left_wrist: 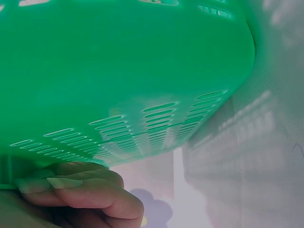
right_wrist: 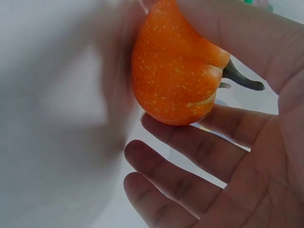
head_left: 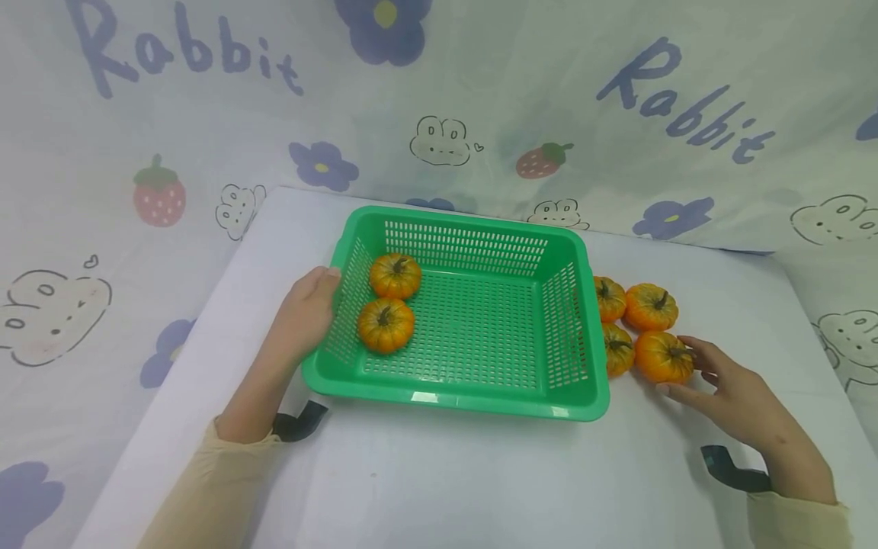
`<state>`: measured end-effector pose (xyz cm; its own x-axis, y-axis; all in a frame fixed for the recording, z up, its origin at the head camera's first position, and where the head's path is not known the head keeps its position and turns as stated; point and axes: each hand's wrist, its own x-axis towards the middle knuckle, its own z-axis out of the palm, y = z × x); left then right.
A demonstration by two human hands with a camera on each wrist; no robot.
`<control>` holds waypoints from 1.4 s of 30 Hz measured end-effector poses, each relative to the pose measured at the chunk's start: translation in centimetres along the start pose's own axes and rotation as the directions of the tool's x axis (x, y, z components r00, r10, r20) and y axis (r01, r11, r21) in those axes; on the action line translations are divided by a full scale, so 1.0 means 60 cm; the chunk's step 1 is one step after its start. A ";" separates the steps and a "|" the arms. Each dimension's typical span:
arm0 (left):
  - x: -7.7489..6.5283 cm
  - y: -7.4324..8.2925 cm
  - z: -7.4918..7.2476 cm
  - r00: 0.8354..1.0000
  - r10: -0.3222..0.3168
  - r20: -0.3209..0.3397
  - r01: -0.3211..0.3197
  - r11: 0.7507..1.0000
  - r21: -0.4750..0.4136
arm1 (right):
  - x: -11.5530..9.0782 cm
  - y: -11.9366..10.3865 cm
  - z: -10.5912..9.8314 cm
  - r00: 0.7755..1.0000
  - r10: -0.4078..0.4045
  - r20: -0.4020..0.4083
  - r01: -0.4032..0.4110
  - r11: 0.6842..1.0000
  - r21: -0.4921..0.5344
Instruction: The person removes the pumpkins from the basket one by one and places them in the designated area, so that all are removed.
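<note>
My left hand (head_left: 306,311) grips the left rim of a green plastic basket (head_left: 453,393), its curled fingers (left_wrist: 99,192) under the rim in the left wrist view. Two small orange pumpkins, one behind (head_left: 395,276) and one in front (head_left: 386,325), lie at the left inside the basket. Right of the basket, my right hand (head_left: 734,393) holds a small orange pumpkin (head_left: 664,357) between thumb and fingers. In the right wrist view this pumpkin (right_wrist: 173,71) shows its dark stem towards the palm, while the lower fingers (right_wrist: 175,185) are spread away from it.
Beside the held pumpkin stand another pumpkin (head_left: 650,306) and two more, back (head_left: 609,300) and front (head_left: 617,351), partly hidden by the basket's right wall. The white table (head_left: 439,473) meets a printed cloth backdrop (head_left: 384,99) at the back.
</note>
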<state>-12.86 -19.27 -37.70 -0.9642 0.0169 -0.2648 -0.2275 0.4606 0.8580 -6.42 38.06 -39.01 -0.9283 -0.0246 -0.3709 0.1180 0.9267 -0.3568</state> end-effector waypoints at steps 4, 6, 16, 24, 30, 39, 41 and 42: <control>-0.001 0.002 0.000 1.000 -0.003 0.000 0.003 1.000 -0.001 | 0.001 0.001 0.002 1.000 0.001 -0.006 -0.001 1.000 -0.005; -0.001 0.002 0.000 1.000 -0.004 0.000 0.004 1.000 0.002 | 0.001 0.001 0.003 1.000 -0.001 -0.007 0.001 1.000 -0.004; 0.000 0.004 0.000 1.000 -0.006 0.001 0.006 1.000 0.004 | 0.001 0.000 0.005 1.000 -0.005 -0.009 0.005 1.000 0.001; -0.001 0.004 0.000 1.000 0.000 0.003 0.000 1.000 -0.001 | 0.002 0.000 0.006 1.000 0.000 -0.005 0.000 1.000 0.016; -0.001 0.004 0.001 1.000 -0.001 0.002 0.001 1.000 -0.003 | 0.002 0.000 0.008 1.000 -0.003 -0.020 0.004 1.000 0.021; -0.002 0.007 -0.001 1.000 0.000 0.001 0.000 1.000 0.005 | 0.005 -0.003 0.012 1.000 -0.009 -0.028 0.010 1.000 0.021; -0.002 0.006 -0.001 1.000 -0.002 0.001 0.002 1.000 0.005 | 0.005 -0.004 0.013 1.000 -0.008 -0.029 0.009 1.000 0.020; -0.002 0.006 -0.001 1.000 -0.003 0.000 0.003 1.000 0.005 | 0.006 -0.004 0.013 1.000 -0.008 -0.028 0.008 1.000 0.020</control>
<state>-12.86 -19.16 -37.35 -0.9635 0.0155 -0.2671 -0.2295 0.4652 0.8549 -6.50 37.55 -39.71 -0.9387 -0.0212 -0.3440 0.1173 0.9188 -0.3768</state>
